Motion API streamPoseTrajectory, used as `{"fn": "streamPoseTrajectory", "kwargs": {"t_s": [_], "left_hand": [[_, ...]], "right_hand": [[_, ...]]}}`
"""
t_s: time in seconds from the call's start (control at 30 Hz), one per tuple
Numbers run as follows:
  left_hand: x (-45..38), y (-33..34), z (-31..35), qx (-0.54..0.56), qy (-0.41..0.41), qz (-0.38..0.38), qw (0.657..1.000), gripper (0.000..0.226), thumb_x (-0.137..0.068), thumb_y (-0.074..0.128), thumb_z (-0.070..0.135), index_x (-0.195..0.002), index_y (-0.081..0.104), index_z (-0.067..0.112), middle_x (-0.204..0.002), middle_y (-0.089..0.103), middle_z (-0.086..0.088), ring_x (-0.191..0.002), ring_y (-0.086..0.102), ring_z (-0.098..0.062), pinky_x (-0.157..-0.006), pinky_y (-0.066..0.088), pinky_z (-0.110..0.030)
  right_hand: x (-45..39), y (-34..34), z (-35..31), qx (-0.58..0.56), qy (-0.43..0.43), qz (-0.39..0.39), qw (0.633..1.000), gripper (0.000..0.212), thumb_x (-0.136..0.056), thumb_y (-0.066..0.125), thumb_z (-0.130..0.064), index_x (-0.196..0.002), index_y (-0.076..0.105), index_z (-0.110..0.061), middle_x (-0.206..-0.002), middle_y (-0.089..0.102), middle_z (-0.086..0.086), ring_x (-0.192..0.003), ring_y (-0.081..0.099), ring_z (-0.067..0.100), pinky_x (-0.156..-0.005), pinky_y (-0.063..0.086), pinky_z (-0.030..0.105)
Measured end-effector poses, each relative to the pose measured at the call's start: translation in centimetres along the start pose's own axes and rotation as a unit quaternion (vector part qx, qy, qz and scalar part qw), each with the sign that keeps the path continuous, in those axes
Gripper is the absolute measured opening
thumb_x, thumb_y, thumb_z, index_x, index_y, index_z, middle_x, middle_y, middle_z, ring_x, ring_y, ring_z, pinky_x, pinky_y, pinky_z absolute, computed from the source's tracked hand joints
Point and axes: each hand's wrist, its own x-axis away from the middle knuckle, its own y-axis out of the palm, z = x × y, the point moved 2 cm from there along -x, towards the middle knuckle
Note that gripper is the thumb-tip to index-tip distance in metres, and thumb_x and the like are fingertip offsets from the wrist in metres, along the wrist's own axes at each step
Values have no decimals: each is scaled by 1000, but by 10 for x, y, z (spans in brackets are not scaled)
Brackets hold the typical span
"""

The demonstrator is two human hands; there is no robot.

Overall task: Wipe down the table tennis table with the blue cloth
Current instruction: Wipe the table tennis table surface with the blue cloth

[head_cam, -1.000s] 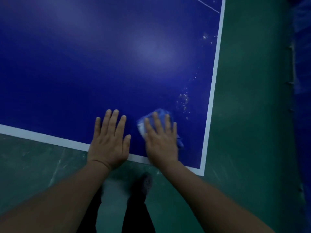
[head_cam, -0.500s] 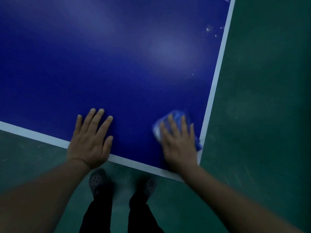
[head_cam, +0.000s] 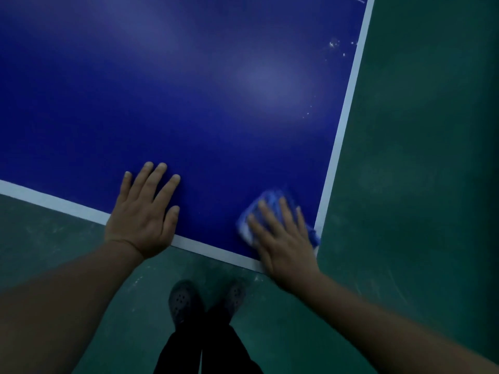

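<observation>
Both hands flat: my right hand (head_cam: 283, 238) presses the blue cloth (head_cam: 266, 209) at the table (head_cam: 189, 90) corner lower right, my left hand (head_cam: 143, 214) is spread, and specks (head_cam: 334, 45) upper right remain unwiped.

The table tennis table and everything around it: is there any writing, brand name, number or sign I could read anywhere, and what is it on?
None: no readable text shows anywhere.
Table tennis table: plain blue top with white edge lines, no lettering.
Blue cloth under the right hand: no label visible.
Left hand: flat on the table, nothing written near it.
Shoes and green floor: no marks that read as text.
</observation>
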Motion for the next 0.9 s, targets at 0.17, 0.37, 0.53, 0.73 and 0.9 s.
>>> {"fn": "streamPoseTrajectory", "kwargs": {"t_s": [0.17, 0.37, 0.53, 0.73, 0.9], "left_hand": [[0, -1, 2, 14, 4, 4, 1000, 66, -98, 26, 45, -153, 38, 11, -162, 28, -17, -153, 15, -33, -124, 7, -56], [0, -2, 1, 12, 0, -7, 1000, 67, -97, 24, 47, -154, 36, 14, -164, 25, -13, -154, 12, -31, -124, 4, -55], [27, -4, -14, -19, -15, 13, 1000, 66, -98, 25, 42, -153, 36, 8, -163, 28, -15, -154, 14, -32, -124, -1, -54], [45, 1, -34, 0, -40, 1, 999, 66, -101, 17, 48, -158, 24, 15, -167, 18, -9, -155, 6, -29, -124, -4, -50], [46, 2, -41, 1, -23, 3, 1000, 66, -101, 17, 49, -159, 22, 17, -167, 16, -7, -155, 4, -28, -124, -4, -50]], "right_hand": [[-34, -10, 64, 14, 61, 10, 998, 53, -103, 25, -45, -155, 28, -33, -165, 21, 1, -152, 12, 39, -119, 17, 63], [-49, -16, 42, -53, 297, 54, 952, 53, -107, 17, -45, -159, 16, -36, -168, 0, -8, -154, -8, 27, -124, -4, 52], [29, 6, -18, -31, 174, -16, 984, 54, -104, 18, -49, -157, 20, -37, -167, -1, -11, -153, -15, 20, -124, -5, 48], [-71, -21, -5, -19, 154, 1, 988, 55, -105, 13, -50, -158, 17, -39, -168, -2, -10, -154, -9, 26, -124, -7, 49], [-156, -30, -54, 14, -69, -17, 997, 51, -107, 20, -45, -158, 21, -39, -168, 6, -7, -154, -5, 31, -122, -1, 56]]}}
